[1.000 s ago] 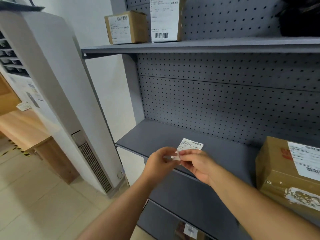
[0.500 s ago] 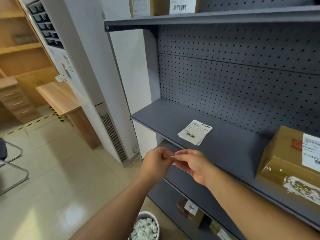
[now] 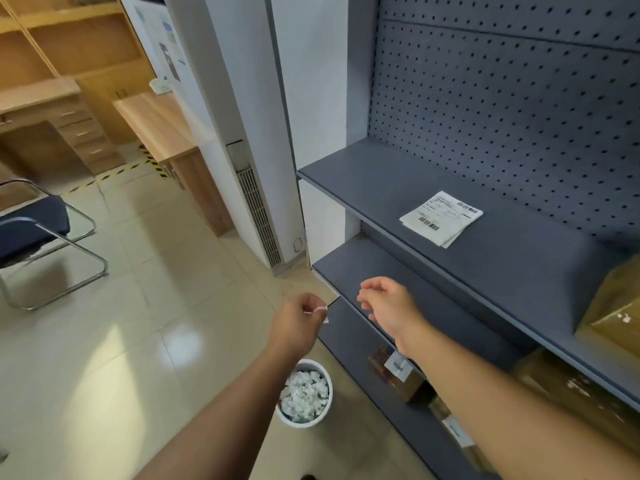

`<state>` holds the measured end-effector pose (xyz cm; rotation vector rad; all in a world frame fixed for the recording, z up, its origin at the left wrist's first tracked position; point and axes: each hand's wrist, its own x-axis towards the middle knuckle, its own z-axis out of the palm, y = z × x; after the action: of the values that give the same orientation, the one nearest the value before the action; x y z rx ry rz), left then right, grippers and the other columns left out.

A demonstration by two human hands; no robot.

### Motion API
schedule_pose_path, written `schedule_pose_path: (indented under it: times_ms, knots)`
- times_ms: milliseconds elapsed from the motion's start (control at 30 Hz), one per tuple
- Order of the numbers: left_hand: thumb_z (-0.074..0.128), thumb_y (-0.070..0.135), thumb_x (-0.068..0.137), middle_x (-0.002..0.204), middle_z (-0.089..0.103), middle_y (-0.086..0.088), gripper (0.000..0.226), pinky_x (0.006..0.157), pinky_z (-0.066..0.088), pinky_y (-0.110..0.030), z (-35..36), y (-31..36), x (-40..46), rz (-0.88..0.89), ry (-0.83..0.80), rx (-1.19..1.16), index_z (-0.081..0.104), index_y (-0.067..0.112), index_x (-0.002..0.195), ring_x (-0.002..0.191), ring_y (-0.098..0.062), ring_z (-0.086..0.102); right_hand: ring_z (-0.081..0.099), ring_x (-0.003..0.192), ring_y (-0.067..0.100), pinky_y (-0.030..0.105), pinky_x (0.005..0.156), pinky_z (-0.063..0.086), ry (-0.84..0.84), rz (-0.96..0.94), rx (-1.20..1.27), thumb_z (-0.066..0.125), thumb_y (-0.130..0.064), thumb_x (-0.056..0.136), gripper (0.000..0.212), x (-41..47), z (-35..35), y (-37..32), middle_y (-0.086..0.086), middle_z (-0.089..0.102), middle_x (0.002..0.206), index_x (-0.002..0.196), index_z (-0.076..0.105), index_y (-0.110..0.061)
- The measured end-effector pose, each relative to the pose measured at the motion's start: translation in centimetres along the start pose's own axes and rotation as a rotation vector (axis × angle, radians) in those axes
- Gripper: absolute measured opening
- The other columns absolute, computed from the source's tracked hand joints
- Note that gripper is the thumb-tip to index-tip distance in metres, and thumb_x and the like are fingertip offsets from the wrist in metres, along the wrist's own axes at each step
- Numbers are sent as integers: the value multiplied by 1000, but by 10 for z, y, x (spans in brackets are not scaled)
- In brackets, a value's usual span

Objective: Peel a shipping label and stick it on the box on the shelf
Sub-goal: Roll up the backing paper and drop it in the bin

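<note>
A small stack of white shipping labels (image 3: 441, 218) lies on the grey shelf board (image 3: 363, 181). At the right edge of that shelf stands a brown cardboard box (image 3: 613, 313), only partly in view. My left hand (image 3: 298, 323) hangs in front of the shelf, above the floor, with its fingers pinched on a small white scrap of paper (image 3: 320, 310). My right hand (image 3: 388, 303) is a little to the right of it, loosely curled, with nothing in it.
A white bin (image 3: 304, 398) full of crumpled paper scraps stands on the floor below my left hand. More boxes (image 3: 398, 372) sit on the lower shelves. A tall white air conditioner (image 3: 242, 133) stands left of the shelf, and a chair (image 3: 38, 233) at far left.
My view has tilted down and left. My hands, which were pinched together on the scrap, have come apart; the left keeps the scrap and the right has let go.
</note>
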<state>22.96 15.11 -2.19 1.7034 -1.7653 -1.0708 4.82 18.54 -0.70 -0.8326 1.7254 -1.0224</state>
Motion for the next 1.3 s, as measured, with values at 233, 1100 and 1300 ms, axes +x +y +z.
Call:
schedule_pose_path:
  times_ms: [233,1100,1300]
  knots:
    - [69,26,89,86,69,7,7,68,44,-27,-8,-82,5,-130,-12,132,67,23,95,80,-16,65,61,110,16,33,94,49,-86,-43,-261,59,-28,99,26,20,47,37,-5,66,118,123,64,-20]
    - [62,23,86,107,71,1,24,77,49,-30,46,-262,64,-246,-139,206,70,21,108,96,-21,66,54,123,21,30,91,42,-211,17,-752,51,-37,101,43,77,156,188,1,57,139,142,53,-22]
    - [64,19,86,113,70,-1,28,83,53,-33,52,-267,76,-224,-162,216,69,19,114,100,-22,67,51,115,16,26,87,39,-205,18,-711,51,-35,102,41,86,167,190,0,57,135,141,53,-21]
